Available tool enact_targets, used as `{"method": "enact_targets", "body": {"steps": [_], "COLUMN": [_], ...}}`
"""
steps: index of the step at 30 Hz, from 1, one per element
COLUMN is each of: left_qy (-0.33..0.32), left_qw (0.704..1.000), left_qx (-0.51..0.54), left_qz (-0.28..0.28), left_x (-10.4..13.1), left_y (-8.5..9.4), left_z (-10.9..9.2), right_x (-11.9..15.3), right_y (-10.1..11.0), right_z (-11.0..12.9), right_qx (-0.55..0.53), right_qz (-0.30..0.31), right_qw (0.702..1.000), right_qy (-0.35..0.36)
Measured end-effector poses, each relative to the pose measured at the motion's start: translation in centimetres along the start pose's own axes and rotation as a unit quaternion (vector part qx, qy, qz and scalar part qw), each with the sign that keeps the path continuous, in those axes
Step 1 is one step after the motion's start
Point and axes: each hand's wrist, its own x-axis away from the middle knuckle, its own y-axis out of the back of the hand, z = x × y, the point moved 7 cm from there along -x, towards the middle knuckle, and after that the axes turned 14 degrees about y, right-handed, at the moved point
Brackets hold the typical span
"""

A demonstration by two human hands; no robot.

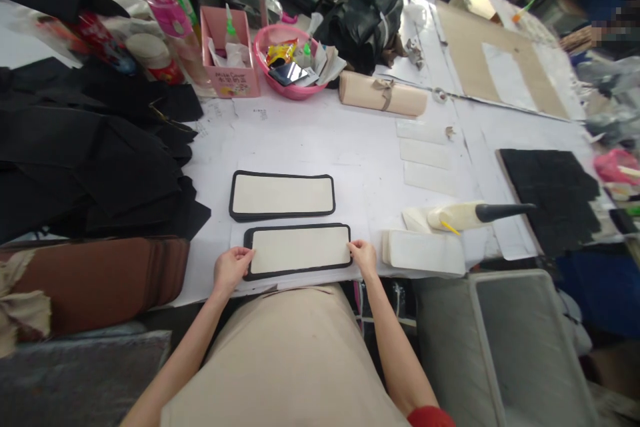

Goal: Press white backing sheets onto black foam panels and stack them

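A cream rectangular panel [300,248] with rounded corners lies over a slightly larger black piece [248,237], whose edge shows as a dark border, widest at the left. My left hand [232,269] pinches the panel's left end between thumb and fingers. At the opposite end, my right hand [364,256] grips the panel's right edge the same way. Just beyond them lies a similar black-bordered cream panel stack [283,195]. Right of my right hand sits a stack of white rounded cards [426,252], with a white bottle with a black nozzle [457,215] lying behind it.
Black sheets [90,153] are heaped at the left, above a stack of brown panels [100,280]. A pink box [233,80] and pink basket [300,91] stand at the back of the white table [300,137]. A grey bin [520,347] stands at lower right.
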Motion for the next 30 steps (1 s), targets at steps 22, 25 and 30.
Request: {"method": "enact_targets", "body": {"steps": [22, 25, 30], "left_qy": [0.033, 0.029, 0.021], "left_qw": [0.995, 0.995, 0.996], "left_qx": [0.086, 0.083, 0.082], "left_qz": [0.036, 0.037, 0.036], "left_x": [-0.5, -0.5, -0.5], "left_y": [-0.5, -0.5, -0.5], "left_z": [0.3, 0.2, 0.2], "right_x": [0.1, 0.1, 0.0], "right_y": [0.4, 0.4, 0.5], "right_z": [0.9, 1.0, 1.1], "right_qx": [0.043, 0.044, 0.044], "right_qz": [0.027, 0.029, 0.033], "right_qw": [0.999, 0.999, 0.998], "right_qy": [-0.014, -0.012, -0.012]}}
